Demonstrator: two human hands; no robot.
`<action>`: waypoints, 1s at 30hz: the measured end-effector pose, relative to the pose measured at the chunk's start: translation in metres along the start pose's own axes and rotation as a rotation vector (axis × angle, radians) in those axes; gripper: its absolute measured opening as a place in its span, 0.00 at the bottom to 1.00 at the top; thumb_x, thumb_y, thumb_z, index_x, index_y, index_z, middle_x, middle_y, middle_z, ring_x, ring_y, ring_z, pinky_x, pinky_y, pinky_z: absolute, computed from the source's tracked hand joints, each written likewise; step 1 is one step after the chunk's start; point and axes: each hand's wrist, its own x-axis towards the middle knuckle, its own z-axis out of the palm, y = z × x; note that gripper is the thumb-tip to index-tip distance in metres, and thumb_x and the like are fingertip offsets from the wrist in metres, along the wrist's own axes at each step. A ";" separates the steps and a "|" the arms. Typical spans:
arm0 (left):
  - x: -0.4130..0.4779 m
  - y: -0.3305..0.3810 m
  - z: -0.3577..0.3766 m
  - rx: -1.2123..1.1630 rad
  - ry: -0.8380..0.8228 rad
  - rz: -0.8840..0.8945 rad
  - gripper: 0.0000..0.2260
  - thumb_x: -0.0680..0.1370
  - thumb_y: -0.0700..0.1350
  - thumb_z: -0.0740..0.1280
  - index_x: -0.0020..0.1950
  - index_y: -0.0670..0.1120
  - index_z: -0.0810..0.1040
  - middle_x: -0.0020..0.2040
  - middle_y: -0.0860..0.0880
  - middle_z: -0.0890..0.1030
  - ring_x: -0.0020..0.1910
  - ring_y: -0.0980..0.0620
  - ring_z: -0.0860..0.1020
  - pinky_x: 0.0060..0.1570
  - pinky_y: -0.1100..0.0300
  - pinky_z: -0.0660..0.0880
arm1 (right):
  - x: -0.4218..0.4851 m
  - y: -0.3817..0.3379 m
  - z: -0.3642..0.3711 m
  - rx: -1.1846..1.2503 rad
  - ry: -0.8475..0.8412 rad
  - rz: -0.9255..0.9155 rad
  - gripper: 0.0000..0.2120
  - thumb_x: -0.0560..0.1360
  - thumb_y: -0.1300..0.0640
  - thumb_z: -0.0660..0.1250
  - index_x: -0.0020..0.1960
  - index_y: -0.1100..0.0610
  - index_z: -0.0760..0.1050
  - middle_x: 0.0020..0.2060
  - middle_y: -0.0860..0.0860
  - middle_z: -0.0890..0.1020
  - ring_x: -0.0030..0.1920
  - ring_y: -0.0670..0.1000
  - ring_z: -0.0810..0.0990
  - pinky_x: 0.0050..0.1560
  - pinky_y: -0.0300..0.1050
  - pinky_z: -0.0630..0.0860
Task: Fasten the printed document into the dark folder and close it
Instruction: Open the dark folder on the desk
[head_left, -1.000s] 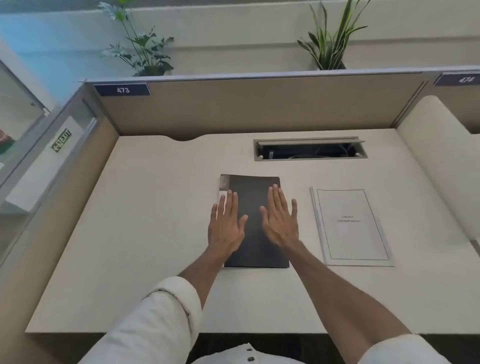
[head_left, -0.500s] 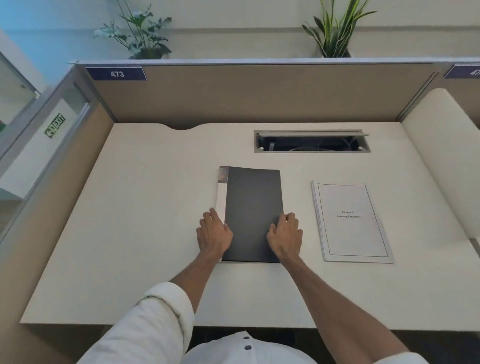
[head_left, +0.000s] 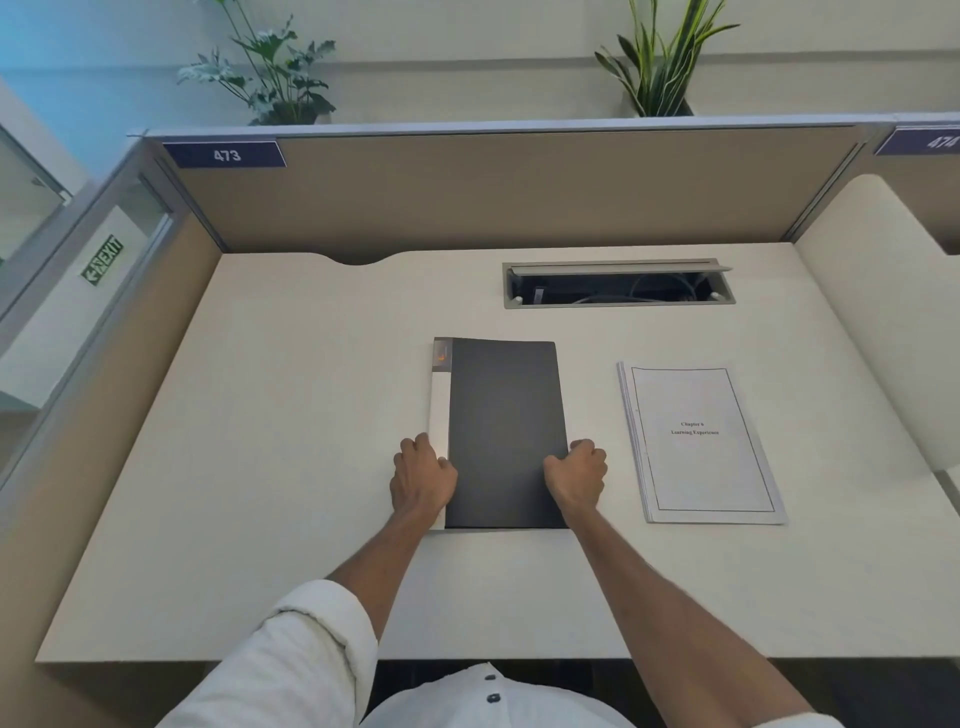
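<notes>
Right in front of the cable tray (head_left: 618, 283), your dark folder (head_left: 506, 431) lay closed and flat on the counter (head_left: 270, 415). Your left hand (head_left: 422, 480) was curled onto its pale spine edge, and your right hand (head_left: 575, 475) was curled on the opposite edge, both grips touching it near the bottom. Just right of the folder sat the printed document (head_left: 698, 441), clear of it.
</notes>
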 end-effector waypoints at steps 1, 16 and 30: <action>0.000 -0.001 -0.001 -0.002 -0.004 0.001 0.19 0.87 0.43 0.61 0.78 0.40 0.71 0.74 0.40 0.73 0.73 0.38 0.75 0.66 0.42 0.79 | 0.002 0.001 -0.002 0.034 -0.006 0.010 0.21 0.81 0.62 0.67 0.74 0.64 0.72 0.73 0.60 0.74 0.74 0.64 0.74 0.75 0.61 0.74; -0.002 -0.012 -0.008 0.011 -0.070 0.098 0.25 0.87 0.43 0.61 0.84 0.42 0.63 0.78 0.40 0.71 0.75 0.37 0.75 0.71 0.42 0.77 | 0.009 -0.004 -0.020 0.483 -0.117 0.127 0.24 0.82 0.66 0.64 0.76 0.58 0.64 0.57 0.56 0.81 0.60 0.59 0.80 0.64 0.54 0.78; -0.009 0.063 -0.090 -0.350 0.097 0.291 0.37 0.81 0.75 0.57 0.86 0.59 0.63 0.83 0.51 0.73 0.79 0.44 0.76 0.76 0.36 0.75 | -0.035 -0.065 -0.041 0.625 -0.152 -0.397 0.14 0.84 0.59 0.64 0.58 0.53 0.89 0.47 0.50 0.91 0.47 0.54 0.89 0.48 0.52 0.89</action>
